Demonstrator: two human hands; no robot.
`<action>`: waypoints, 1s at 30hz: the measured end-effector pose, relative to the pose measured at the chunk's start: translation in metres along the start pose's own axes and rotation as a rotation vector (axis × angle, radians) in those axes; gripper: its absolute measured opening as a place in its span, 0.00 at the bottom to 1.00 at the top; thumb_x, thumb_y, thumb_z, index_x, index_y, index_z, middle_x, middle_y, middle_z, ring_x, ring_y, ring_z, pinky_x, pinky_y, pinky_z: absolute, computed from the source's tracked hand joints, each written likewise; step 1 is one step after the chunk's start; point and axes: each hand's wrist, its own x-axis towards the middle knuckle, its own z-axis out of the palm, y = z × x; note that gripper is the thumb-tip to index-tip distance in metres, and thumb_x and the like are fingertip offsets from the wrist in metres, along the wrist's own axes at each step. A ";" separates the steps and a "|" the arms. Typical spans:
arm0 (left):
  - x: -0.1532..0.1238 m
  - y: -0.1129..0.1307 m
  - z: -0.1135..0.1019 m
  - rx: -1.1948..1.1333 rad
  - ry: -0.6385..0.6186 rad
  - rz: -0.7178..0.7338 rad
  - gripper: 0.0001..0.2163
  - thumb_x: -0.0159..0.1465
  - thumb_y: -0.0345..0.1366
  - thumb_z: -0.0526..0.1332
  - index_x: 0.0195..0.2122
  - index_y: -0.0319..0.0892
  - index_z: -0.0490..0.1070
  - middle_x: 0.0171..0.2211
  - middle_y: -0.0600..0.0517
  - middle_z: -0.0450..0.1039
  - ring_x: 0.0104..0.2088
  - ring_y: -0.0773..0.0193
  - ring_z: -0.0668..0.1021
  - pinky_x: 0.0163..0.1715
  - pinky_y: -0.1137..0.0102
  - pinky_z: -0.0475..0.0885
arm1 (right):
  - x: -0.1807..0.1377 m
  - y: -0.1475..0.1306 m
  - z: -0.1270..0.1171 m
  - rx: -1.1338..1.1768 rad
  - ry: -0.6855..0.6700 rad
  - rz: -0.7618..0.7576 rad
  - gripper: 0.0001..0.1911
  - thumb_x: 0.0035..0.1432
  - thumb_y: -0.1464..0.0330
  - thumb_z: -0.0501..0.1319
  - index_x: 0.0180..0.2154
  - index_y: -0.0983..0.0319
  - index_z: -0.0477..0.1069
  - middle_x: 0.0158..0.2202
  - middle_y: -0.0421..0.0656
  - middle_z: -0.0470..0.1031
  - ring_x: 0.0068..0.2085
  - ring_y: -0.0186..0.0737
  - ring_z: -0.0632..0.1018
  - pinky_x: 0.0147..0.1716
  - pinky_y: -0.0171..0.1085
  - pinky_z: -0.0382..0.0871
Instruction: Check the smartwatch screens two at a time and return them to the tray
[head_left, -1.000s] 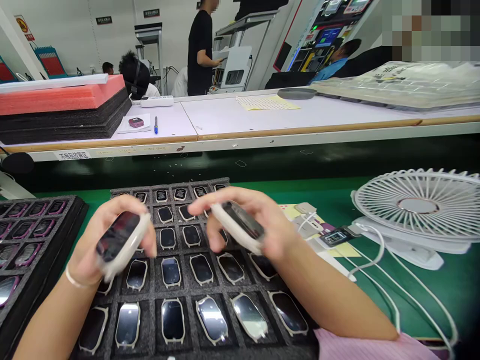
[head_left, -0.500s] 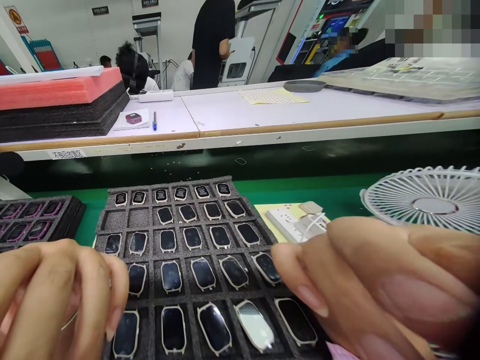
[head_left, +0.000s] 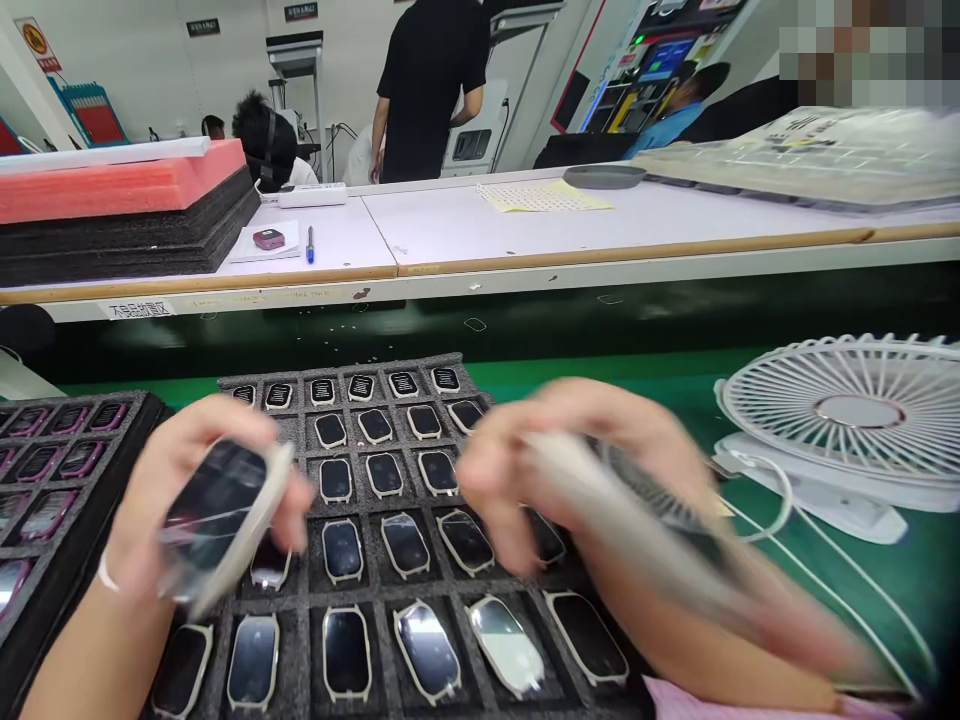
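In my left hand, closed with thumb and fingers round its edge, is a smartwatch with a pale frame and a shiny dark screen. My right hand is closed on a second pale-framed smartwatch, badly smeared by motion, its dark face partly showing. Both hands are above a grey foam tray divided into pockets. Rows of similar pale-framed watches, such as the watch at the front, lie face up in it. My hands and forearms hide some pockets on both sides.
At the left stands another foam tray of purple-framed watches. A white fan and its cables rest on the green mat at the right. Beyond runs a raised white shelf with foam stacks, a pen and a purple watch. People are farther back.
Both hands have moved away from the camera and inward over the tray. The watches in them now show. Behind the shelf, the person in black has shifted and lowered an arm.
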 end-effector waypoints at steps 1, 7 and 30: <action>0.013 0.000 0.004 -0.005 -0.041 -0.002 0.31 0.44 0.56 0.73 0.48 0.52 0.74 0.33 0.49 0.80 0.26 0.55 0.82 0.21 0.64 0.76 | 0.015 0.002 0.001 0.025 -0.017 -0.031 0.25 0.51 0.50 0.69 0.49 0.49 0.70 0.45 0.44 0.79 0.28 0.39 0.81 0.26 0.39 0.73; 0.058 -0.019 0.019 -0.087 -0.159 -0.094 0.32 0.53 0.31 0.72 0.59 0.42 0.64 0.43 0.48 0.77 0.33 0.64 0.83 0.34 0.71 0.77 | 0.074 0.039 -0.002 0.107 -0.052 0.069 0.33 0.52 0.70 0.71 0.56 0.58 0.60 0.39 0.41 0.77 0.35 0.37 0.82 0.31 0.35 0.77; 0.064 -0.030 0.006 0.142 -0.110 -0.055 0.32 0.46 0.26 0.65 0.55 0.40 0.64 0.39 0.52 0.74 0.36 0.67 0.75 0.36 0.71 0.71 | 0.087 0.065 0.014 0.154 0.060 0.345 0.23 0.48 0.75 0.60 0.48 0.61 0.64 0.38 0.44 0.81 0.25 0.34 0.79 0.26 0.33 0.69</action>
